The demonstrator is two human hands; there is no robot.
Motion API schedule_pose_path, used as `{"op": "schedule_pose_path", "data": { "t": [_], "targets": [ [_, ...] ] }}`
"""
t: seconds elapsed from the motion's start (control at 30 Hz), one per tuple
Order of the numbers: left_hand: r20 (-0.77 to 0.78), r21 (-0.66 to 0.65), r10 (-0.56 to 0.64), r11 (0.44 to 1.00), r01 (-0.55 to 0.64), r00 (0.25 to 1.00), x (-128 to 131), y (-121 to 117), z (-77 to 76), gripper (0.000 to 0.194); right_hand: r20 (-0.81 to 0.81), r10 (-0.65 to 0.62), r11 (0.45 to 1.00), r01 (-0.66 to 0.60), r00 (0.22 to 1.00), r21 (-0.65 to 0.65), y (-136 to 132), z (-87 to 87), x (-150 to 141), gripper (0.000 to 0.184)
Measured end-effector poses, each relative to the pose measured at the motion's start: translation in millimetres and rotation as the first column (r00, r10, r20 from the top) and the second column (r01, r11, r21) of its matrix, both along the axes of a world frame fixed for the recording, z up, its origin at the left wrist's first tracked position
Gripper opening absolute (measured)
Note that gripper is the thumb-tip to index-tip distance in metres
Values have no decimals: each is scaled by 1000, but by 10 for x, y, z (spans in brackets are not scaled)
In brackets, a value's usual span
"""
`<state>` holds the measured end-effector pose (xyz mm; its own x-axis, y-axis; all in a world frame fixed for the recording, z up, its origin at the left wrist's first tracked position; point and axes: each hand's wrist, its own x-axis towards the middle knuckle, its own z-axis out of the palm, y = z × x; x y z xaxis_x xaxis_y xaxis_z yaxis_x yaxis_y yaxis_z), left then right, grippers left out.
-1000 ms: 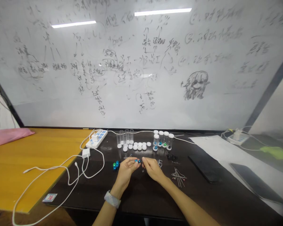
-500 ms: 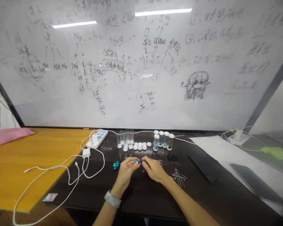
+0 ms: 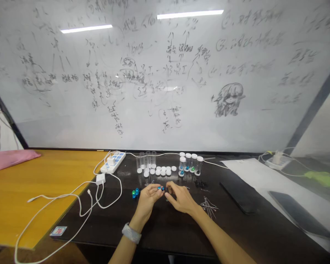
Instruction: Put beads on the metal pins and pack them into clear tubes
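My left hand (image 3: 149,194) is closed, pinching a small shiny blue bead-like piece (image 3: 161,188) between thumb and fingertips. Just right of it is my right hand (image 3: 179,198), its thumb and index finger apart, their tips close to the blue piece. Whether those tips touch it is too small to tell. Left of my left hand lie several shiny blue and green pieces (image 3: 135,193). Beyond my right hand is a pile of small black pieces (image 3: 200,183). A bunch of thin metal pins (image 3: 208,207) lies right of my right wrist.
Clear tubes (image 3: 147,160) stand at the back beside several white caps (image 3: 163,171). Capped tubes with coloured contents (image 3: 193,163) are further right. A white power strip (image 3: 113,162) and cables lie left. A black phone-like slab (image 3: 238,197) and white sheet (image 3: 253,172) are right.
My right thumb and index finger were closed together at the blue piece and have come apart, drawing slightly right. My left hand keeps its pinch in nearly the same spot.
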<state>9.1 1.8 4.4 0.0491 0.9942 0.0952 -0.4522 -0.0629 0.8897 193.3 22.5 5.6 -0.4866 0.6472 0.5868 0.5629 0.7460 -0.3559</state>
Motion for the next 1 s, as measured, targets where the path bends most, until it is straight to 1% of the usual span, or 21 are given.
{"op": "schedule_pose_path", "data": {
  "t": [0.1, 0.13, 0.23, 0.27, 0.33, 0.4, 0.43, 0.53, 0.57, 0.63, 0.7, 0.73, 0.83, 1.0],
  "targets": [
    [2, 4, -8, 1000, 8, 1000, 3, -1, -2, 39, 28, 1, 999, -2, 1000, 42, 7, -11, -10, 13],
    [1, 5, -12, 1000, 12, 1000, 3, -1, -5, 39, 36, 2, 999, -3, 999, 41, 17, -25, -25, 16],
    [-10, 7, -19, 1000, 19, 1000, 1, 4, -18, 39, 24, 8, 1000, -8, 1000, -2, 44, -62, -60, 34],
    [-14, 8, -20, 1000, 20, 1000, 0, 7, -23, 38, 12, 9, 1000, -8, 1000, -18, 46, -65, -60, 36],
    [-12, 11, -22, 1000, 22, 1000, -4, 13, -30, 38, -11, 9, 999, -10, 1000, -33, 35, -53, -40, 30],
    [-6, 15, -24, 1000, 24, 1000, -7, 18, -34, 38, -18, 8, 1000, -9, 1000, -13, 16, -29, -9, 16],
    [-5, 16, -25, 1000, 25, 1000, -7, 19, -35, 38, -12, 8, 1000, -8, 1000, 5, 8, -19, 2, 13],
    [-5, 15, -26, 1000, 26, 1000, -6, 19, -32, 38, 35, 1, 999, -3, 999, 49, 8, -18, -3, 14],
    [-5, 14, -25, 1000, 25, 1000, -5, 18, -29, 38, 48, -1, 999, -1, 999, 51, 16, -25, -16, 17],
    [-6, 13, -23, 1000, 24, 1000, -3, 15, -22, 38, 55, 1, 999, -4, 998, 42, 31, -40, -39, 30],
    [-6, 9, -22, 1000, 22, 1000, -3, 12, -15, 38, 36, 0, 1000, -1, 999, 22, 36, -39, -42, 35],
    [-5, 7, -20, 1000, 20, 1000, -3, 10, -13, 38, 22, -2, 1000, 2, 1000, 10, 32, -30, -33, 32],
    [-3, 11, -22, 1000, 22, 1000, -4, 5, -8, 39, 5, -5, 1000, 5, 1000, 4, 5, 12, 14, 13],
    [-2, 14, -23, 1000, 23, 1000, -5, 9, -13, 37, 71, -5, 998, 1, 997, 56, 4, 5, 1, 17]
  ]
}}
